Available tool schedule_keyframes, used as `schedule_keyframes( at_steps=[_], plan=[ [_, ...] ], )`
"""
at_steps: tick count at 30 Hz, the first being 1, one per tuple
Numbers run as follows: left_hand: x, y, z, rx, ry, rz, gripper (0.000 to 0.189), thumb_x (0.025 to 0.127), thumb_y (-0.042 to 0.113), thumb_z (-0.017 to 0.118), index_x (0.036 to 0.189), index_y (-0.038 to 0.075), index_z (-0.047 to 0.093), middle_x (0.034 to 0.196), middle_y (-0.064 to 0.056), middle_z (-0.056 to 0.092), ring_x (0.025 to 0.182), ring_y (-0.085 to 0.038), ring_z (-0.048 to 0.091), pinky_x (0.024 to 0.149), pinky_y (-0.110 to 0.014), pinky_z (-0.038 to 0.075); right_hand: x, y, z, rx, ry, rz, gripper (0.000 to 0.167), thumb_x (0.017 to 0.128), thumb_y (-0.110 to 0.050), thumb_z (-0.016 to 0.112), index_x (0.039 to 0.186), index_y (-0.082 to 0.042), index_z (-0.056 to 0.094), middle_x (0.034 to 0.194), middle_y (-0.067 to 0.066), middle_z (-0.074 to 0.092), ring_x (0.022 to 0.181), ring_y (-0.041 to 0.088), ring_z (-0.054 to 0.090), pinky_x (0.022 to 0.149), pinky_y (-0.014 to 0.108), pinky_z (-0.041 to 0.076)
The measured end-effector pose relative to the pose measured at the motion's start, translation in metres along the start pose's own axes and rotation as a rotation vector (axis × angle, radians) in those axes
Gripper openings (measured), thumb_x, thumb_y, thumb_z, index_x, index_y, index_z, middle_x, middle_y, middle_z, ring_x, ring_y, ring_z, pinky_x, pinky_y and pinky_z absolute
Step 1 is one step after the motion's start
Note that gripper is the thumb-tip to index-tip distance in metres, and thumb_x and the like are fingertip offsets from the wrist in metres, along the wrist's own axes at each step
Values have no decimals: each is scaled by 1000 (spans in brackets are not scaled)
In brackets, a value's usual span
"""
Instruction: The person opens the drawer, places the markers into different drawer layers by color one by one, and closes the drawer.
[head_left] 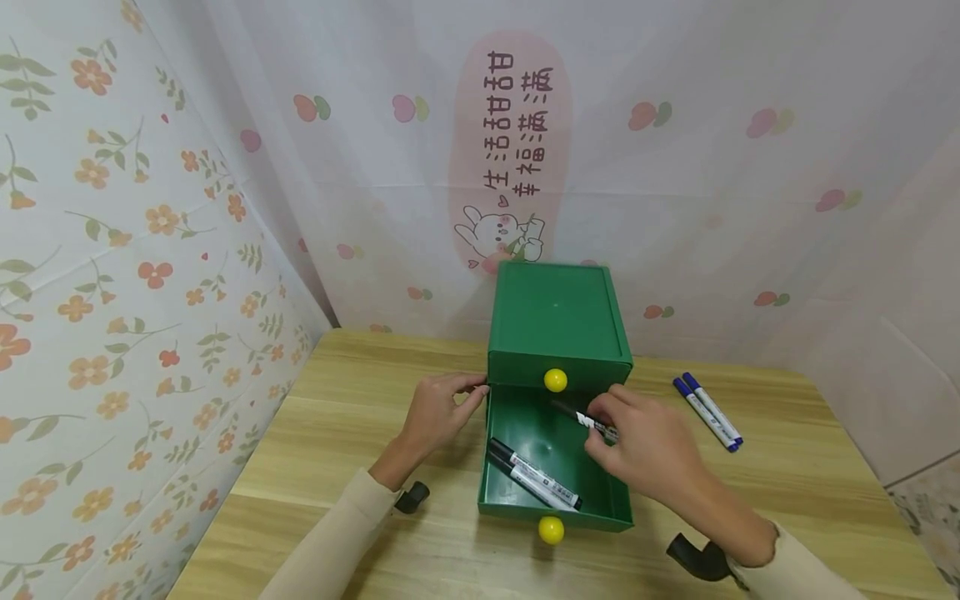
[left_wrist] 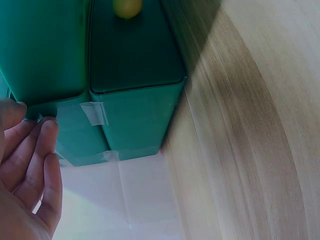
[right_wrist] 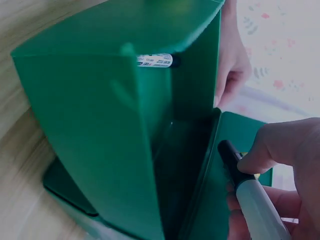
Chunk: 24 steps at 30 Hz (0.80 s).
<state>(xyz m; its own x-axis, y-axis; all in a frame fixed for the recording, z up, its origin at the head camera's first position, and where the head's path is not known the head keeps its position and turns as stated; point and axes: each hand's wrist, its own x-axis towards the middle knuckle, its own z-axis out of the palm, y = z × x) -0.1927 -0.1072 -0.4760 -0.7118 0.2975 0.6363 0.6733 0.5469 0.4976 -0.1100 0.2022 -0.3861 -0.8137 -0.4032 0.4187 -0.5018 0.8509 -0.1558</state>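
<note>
Above the right half of the pulled-out lower drawer [head_left: 517, 417], a black-capped marker [head_left: 587, 420] is pinched between the thumb and fingers of the right hand [head_left: 648, 442], seemingly clear of the drawer floor. Its long axis runs slantwise in the head view: the capped end points far and left, into the drawer's deeper part beneath the green box [head_left: 555, 308], while the other end is tucked in the grip. Two markers [head_left: 551, 490] lie side by side on the drawer floor, nearer the front and left, on roughly the same slant. The right hand is plainly the nearer one to the held marker; the left hand [head_left: 438, 412] is across the drawer, thumb and fingertips drawn together at the box's left front edge, though whether they pinch or merely steady it I cannot tell. Right of the box, two blue-capped markers [head_left: 707, 415] lie on the tabletop [head_left: 360, 367], beyond the right hand.
</note>
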Motion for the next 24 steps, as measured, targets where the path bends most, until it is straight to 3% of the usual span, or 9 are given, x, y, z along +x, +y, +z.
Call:
schedule_keyframes(
  at_steps=[6, 14, 24],
  plan=[
    [1, 1, 0, 9, 9, 4, 16, 98, 6, 84, 112, 0, 85, 103, -10, 84, 88, -22, 81, 60, -31, 60, 13, -8, 0, -10, -61, -66, 11, 85, -16, 85, 93, -13, 79, 83, -8, 62, 61, 5, 50, 51, 22, 42],
    [0, -1, 1, 10, 0, -6, 16, 99, 8, 83, 113, 1, 85, 104, -9, 84, 89, -21, 81, 66, -32, 63, 28, -21, 0, -37, -217, -76, 12, 88, -19, 87, 94, -13, 79, 89, -3, 68, 60, 8, 54, 46, 22, 43],
    [0, 0, 2, 4, 16, 11, 16, 97, 6, 84, 112, 0, 85, 104, -10, 84, 88, -22, 81, 65, -32, 63, 38, -32, 11, -61, -318, -122, 11, 88, -18, 87, 89, -13, 77, 87, -1, 69, 60, 12, 59, 45, 24, 45]
  ],
)
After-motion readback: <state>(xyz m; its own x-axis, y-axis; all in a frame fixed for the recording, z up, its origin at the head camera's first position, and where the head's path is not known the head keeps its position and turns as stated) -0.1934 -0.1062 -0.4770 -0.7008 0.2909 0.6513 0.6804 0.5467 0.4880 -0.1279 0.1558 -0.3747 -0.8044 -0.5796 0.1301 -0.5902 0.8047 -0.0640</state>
